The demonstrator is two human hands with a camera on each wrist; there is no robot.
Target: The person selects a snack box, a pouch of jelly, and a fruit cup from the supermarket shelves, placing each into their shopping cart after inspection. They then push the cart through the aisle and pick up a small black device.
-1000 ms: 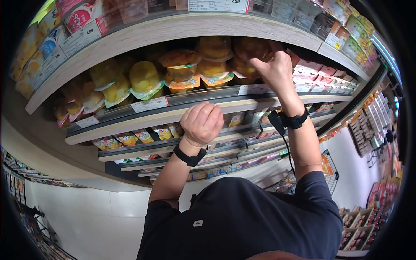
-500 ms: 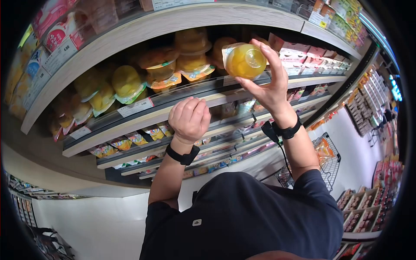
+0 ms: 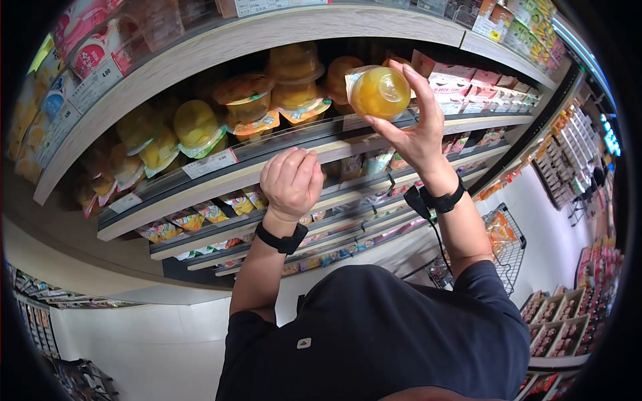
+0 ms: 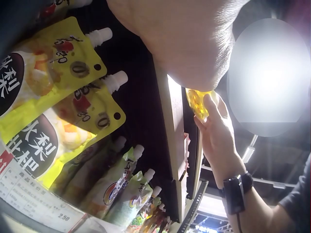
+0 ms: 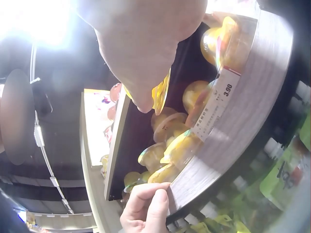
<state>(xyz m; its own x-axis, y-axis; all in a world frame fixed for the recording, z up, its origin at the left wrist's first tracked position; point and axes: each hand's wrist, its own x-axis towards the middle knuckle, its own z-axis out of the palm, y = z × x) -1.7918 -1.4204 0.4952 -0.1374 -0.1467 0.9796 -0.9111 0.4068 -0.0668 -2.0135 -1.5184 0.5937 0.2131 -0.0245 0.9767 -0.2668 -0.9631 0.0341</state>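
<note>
My right hand (image 3: 422,137) holds a fruit jelly cup (image 3: 380,92) between its thumb and fingers, in front of the shelf. The cup is clear, with yellow pieces inside, and lies tilted with its rounded base towards the head view. In the left wrist view the yellow cup (image 4: 198,103) shows between the fingers. My left hand (image 3: 291,184) is raised at the shelf's front edge, its fingers curled in with nothing visible in them. In the right wrist view the left hand (image 5: 146,206) has its thumb beside the bent forefinger, close to the edge.
Rows of similar jelly cups (image 3: 197,127) fill the shelf behind, with pink boxes (image 3: 461,87) to the right. A price label (image 3: 210,164) lines the shelf edge. Spouted pouches (image 4: 53,73) stand on the shelf below. A wire cart (image 3: 509,247) stands at the right.
My right hand has come out of the shelf with a jelly cup and held it still since half a second ago. The left hand stays at the shelf edge.
</note>
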